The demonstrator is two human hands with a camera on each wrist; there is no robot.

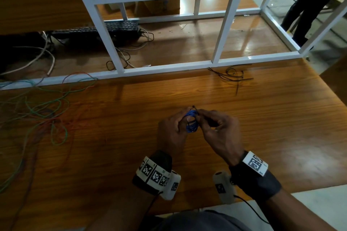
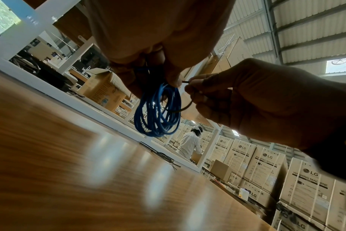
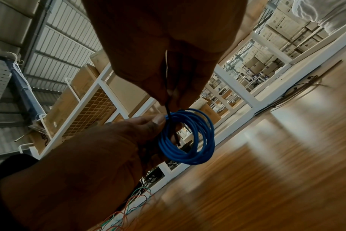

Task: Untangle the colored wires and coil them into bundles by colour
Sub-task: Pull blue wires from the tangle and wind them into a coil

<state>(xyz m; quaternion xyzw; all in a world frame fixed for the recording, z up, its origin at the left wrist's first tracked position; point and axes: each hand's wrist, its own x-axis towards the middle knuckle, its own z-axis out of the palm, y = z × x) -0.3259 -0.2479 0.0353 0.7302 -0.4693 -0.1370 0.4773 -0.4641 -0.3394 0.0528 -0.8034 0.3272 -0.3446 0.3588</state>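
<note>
A small coil of blue wire [image 1: 191, 122] hangs just above the wooden table [image 1: 262, 127], between my two hands. My left hand [image 1: 179, 123] grips the coil at its top with curled fingers; the same coil [image 2: 158, 112] dangles below that hand in the left wrist view. My right hand [image 1: 205, 118] pinches a thin black cable tie [image 3: 169, 107] that loops through the coil [image 3: 188, 140]. The tie's loop [image 2: 186, 107] stands wide around the strands. A loose tangle of green and red wires [image 1: 47, 110] lies spread over the table's left side.
Several spare black cable ties [image 1: 232, 77] lie at the back right of the table. A white metal frame [image 1: 169, 67] runs along the far edge, with a black keyboard [image 1: 112, 28] and grey cables behind it. A person's legs [image 1: 309, 11] stand at the far right.
</note>
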